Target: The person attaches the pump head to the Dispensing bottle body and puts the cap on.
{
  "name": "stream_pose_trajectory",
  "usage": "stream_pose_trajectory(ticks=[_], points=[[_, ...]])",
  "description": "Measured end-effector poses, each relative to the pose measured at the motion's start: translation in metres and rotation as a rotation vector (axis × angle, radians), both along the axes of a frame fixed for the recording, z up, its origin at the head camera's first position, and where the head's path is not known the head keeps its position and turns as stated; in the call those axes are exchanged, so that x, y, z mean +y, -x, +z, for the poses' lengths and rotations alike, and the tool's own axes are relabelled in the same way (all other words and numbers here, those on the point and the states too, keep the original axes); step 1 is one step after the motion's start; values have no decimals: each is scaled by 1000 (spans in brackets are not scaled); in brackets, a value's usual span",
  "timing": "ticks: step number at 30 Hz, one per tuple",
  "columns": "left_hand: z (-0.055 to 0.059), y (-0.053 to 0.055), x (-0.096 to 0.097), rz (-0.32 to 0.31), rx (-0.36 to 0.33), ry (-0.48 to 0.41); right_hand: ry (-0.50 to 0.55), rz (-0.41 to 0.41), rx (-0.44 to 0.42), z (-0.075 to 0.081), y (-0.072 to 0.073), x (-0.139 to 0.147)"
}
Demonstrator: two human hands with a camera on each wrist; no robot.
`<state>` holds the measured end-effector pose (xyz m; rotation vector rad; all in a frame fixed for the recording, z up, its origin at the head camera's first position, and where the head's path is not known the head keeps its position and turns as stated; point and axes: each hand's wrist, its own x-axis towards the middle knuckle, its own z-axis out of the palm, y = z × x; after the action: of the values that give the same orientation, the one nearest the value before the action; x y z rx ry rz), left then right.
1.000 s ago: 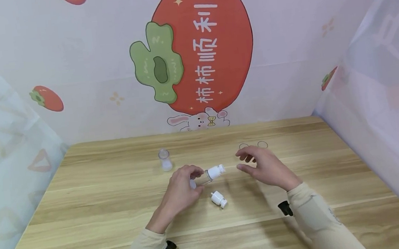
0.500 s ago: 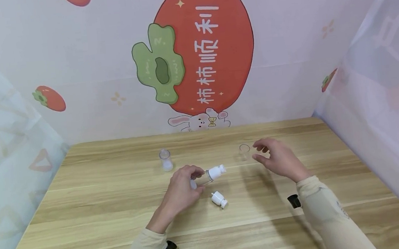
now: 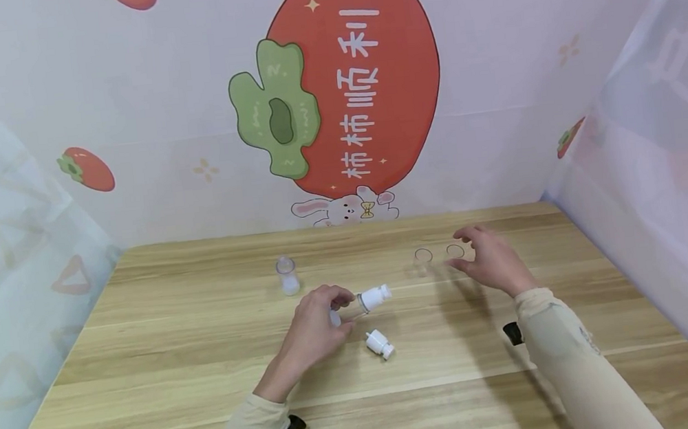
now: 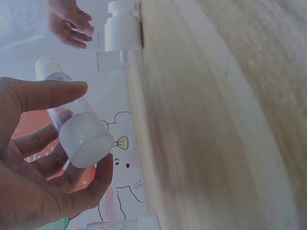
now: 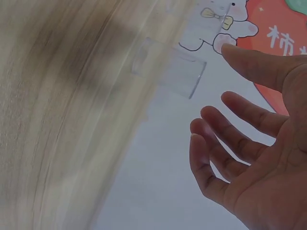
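Note:
My left hand [image 3: 314,324] holds a small clear pump bottle [image 4: 86,139] tilted above the table, its white pump top [image 3: 375,298] pointing right. In the left wrist view, the thumb lies along one side and fingers curl round the white base. The right hand [image 3: 493,260] holds nothing, fingers spread and loosely bent beside a clear open-ended cap [image 5: 170,67]. Another clear cap [image 3: 424,262] stands a little to its left. On the table in front of the left hand lies a loose white pump head [image 3: 379,344].
A second small clear bottle [image 3: 288,275] with a white base stands upright at the back left. The wooden table [image 3: 148,371] meets a printed cloth backdrop [image 3: 184,105] behind, with cloth sides left and right.
My right hand has moved right and farther back, past the left clear cap to the right one. The left hand keeps its hold on the bottle, almost unmoved.

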<state>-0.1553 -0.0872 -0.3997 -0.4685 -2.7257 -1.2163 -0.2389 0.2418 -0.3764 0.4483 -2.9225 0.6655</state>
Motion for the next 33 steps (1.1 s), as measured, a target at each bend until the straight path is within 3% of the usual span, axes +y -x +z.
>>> stream_pose_trajectory(ticks=[15,33], points=[[-1,1,1,-13,4,1,-1,-16,-105,-10,16,5],[-2,2,2,-22,9,6,-44,-3,-132,-14,24,3]])
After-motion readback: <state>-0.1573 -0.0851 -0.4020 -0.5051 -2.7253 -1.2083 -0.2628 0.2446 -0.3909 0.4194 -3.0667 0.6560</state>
